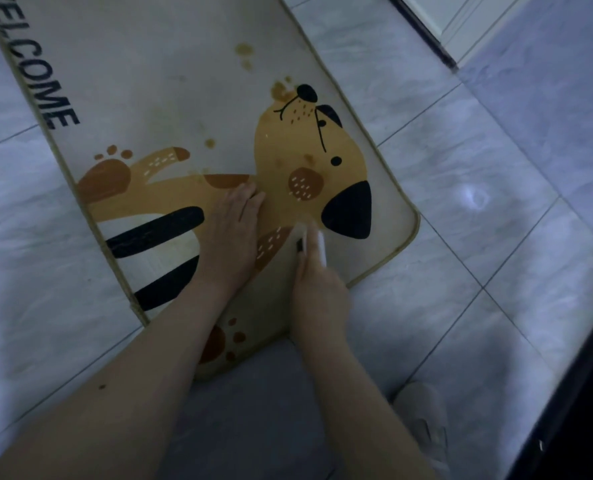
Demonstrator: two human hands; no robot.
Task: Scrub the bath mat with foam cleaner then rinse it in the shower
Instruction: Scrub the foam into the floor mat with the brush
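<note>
Scrubbing is best done in short strokes; the bath mat (170, 81), flat on the floor tiles (461, 202), is pinned by the flat left hand (232, 230); the brush (314, 244) is gripped by the right hand (317, 296) near the mat's corner.

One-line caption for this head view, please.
Left hand pressed flat on the dog-print bath mat while the right hand works a white brush across it on floor tiles.

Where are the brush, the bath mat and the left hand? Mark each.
brush (317, 242), head view, on its white body.
bath mat (142, 81), head view, on bare cream surface.
left hand (234, 233), head view, on its back.
</note>
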